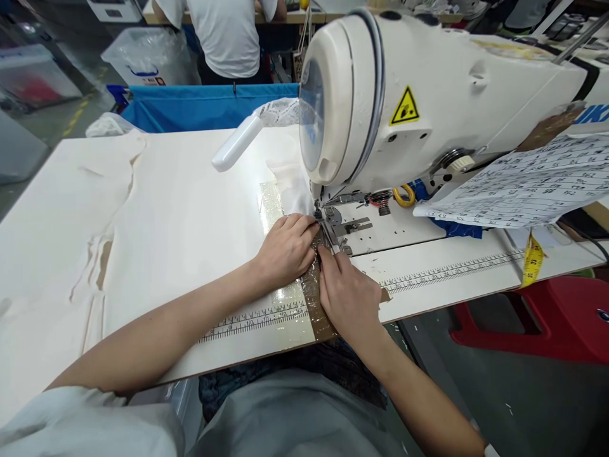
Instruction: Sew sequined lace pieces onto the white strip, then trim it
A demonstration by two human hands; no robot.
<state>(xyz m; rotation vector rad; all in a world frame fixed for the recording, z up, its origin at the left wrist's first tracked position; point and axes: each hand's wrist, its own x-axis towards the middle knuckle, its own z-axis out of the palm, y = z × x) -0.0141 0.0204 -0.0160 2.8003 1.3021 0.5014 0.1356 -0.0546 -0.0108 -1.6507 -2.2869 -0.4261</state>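
A white sewing machine stands over the table, its needle and presser foot area just beyond my hands. My left hand lies with bent fingers close together beside the presser foot; what is under its fingertips is hidden. Just right of it, my right hand has thumb and forefinger together at the metal guide, and what they pinch is too small to tell. Brown tape covers the table between the hands. Thin white fabric lies behind my left hand, by the machine head.
White fabric pieces lie on the table's left. A printed sheet and a yellow tape measure hang at the right, above a red stool. Behind a blue cloth bin sits another person.
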